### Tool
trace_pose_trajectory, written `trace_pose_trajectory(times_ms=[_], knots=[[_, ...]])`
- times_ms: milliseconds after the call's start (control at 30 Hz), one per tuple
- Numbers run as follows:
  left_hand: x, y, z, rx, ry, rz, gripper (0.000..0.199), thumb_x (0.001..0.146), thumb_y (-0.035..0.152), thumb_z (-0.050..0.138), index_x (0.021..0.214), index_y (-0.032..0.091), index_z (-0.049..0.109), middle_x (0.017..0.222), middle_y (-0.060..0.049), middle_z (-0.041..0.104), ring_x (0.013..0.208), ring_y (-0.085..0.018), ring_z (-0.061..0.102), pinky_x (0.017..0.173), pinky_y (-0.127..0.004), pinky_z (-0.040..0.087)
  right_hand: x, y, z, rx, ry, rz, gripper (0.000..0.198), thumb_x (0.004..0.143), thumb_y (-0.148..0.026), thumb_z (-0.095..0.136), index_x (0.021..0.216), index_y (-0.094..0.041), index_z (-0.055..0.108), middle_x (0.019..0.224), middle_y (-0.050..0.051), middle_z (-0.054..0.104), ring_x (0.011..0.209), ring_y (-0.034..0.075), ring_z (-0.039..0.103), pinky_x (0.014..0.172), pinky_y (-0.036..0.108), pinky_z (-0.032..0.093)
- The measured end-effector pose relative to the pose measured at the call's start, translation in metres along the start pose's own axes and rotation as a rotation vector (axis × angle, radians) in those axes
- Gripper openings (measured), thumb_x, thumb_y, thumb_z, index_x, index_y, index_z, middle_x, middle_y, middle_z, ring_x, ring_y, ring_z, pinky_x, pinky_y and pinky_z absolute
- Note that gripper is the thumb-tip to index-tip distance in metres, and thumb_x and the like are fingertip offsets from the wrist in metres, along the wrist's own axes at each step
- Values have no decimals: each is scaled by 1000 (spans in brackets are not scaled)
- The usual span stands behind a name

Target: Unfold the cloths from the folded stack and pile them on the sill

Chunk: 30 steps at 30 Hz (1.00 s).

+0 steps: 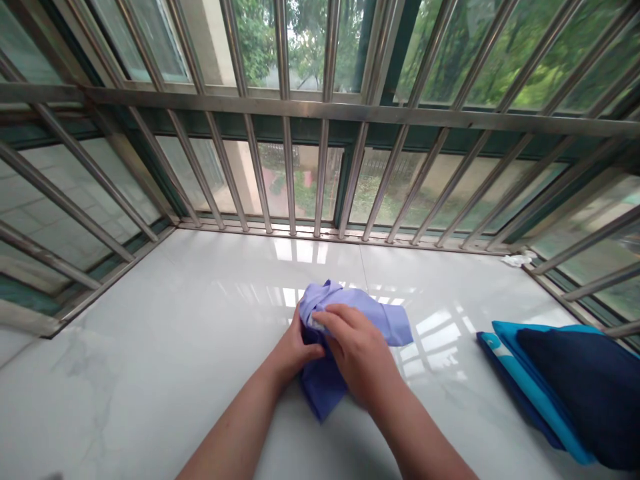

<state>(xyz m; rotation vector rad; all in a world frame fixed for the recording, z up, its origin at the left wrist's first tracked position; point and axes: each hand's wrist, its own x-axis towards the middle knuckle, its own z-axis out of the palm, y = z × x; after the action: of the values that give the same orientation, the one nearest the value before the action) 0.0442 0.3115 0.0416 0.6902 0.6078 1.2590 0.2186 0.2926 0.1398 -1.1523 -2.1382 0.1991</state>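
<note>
A crumpled lavender shirt (367, 308) is bunched on the glossy white marble-look surface, with a sleeve-like end spread to the right and a darker fold hanging toward me. My left hand (295, 347) grips its left side, thumb in front and the other fingers hidden behind the cloth. Over its upper middle, my right hand (357, 340) pinches the fabric near a small whitish patch, which I cannot make out. Part of the shirt is covered by my right hand.
Folded navy and turquoise clothes (565, 387) lie stacked at the right. A small crumpled piece of clear plastic (519, 259) sits in the far right corner. Metal window bars (320, 107) enclose the white surface (150, 347) on the left, far and right sides.
</note>
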Motion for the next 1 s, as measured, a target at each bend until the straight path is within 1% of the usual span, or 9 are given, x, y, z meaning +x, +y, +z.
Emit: trace_pose_trajectory(times_ms=[100, 267, 400, 500, 567, 667, 800, 900, 1000], knots=[[1, 2, -1, 196, 74, -15, 65, 73, 25, 99, 134, 24, 78, 151, -11, 70, 159, -40, 44, 139, -50, 19, 2, -4, 5, 153, -64, 23, 40, 103, -9, 49, 128, -26, 74, 124, 6, 77, 113, 23, 74, 97, 33, 59], [11, 7, -10, 95, 161, -133, 31, 95, 38, 81, 120, 19, 84, 126, -12, 83, 147, -40, 59, 133, -54, 33, 8, 7, -32, 238, 161, 331, 24, 99, -24, 53, 112, -25, 73, 108, 6, 76, 102, 24, 71, 91, 34, 57], [15, 14, -25, -288, 202, -141, 38, 103, 44, 67, 128, 19, 81, 122, -12, 84, 141, -35, 66, 131, -52, 38, 5, 27, -65, 293, 397, 683, 20, 93, -34, 52, 97, -24, 68, 78, 1, 66, 65, 20, 57, 60, 30, 45], [13, 24, -29, -465, 139, -222, 57, 109, 55, 48, 149, 20, 70, 133, -14, 80, 141, -35, 66, 129, -54, 41, 2, 37, -80, 273, 699, 732, 15, 90, -30, 48, 94, -24, 61, 85, 2, 65, 67, 18, 56, 60, 29, 41], [12, 27, -26, -503, 137, -231, 64, 111, 59, 38, 154, 20, 65, 137, -15, 78, 141, -35, 66, 130, -54, 41, 3, 36, -84, 146, 792, 714, 13, 89, -27, 47, 93, -24, 59, 90, 4, 65, 77, 20, 60, 68, 31, 47], [13, 28, -17, -506, 80, -229, 65, 112, 55, 32, 160, 19, 58, 142, -15, 76, 145, -33, 63, 132, -53, 36, 6, 23, -75, -79, 624, 518, 14, 92, -23, 50, 95, -24, 64, 98, 8, 68, 96, 27, 67, 88, 40, 55], [11, 26, -8, -482, -61, -212, 63, 112, 52, 39, 165, 21, 51, 150, -13, 71, 153, -30, 55, 136, -49, 27, 4, 5, -30, -79, 79, 24, 39, 95, -15, 51, 129, -22, 71, 139, 14, 70, 133, 31, 62, 119, 53, 46], [8, 29, -9, -480, -92, -209, 60, 111, 54, 43, 164, 26, 52, 153, -10, 69, 154, -28, 53, 137, -47, 24, -1, 7, 8, -139, -296, 55, 76, 91, -16, 63, 165, -21, 47, 161, 18, 56, 139, 35, 60, 116, 54, 49], [7, 36, -21, -501, -23, -211, 60, 112, 55, 39, 160, 24, 58, 148, -11, 73, 150, -30, 58, 135, -48, 29, -2, 23, 17, -280, -511, 231, 88, 86, -12, 70, 168, -26, 43, 143, 16, 70, 123, 36, 68, 101, 48, 54]])
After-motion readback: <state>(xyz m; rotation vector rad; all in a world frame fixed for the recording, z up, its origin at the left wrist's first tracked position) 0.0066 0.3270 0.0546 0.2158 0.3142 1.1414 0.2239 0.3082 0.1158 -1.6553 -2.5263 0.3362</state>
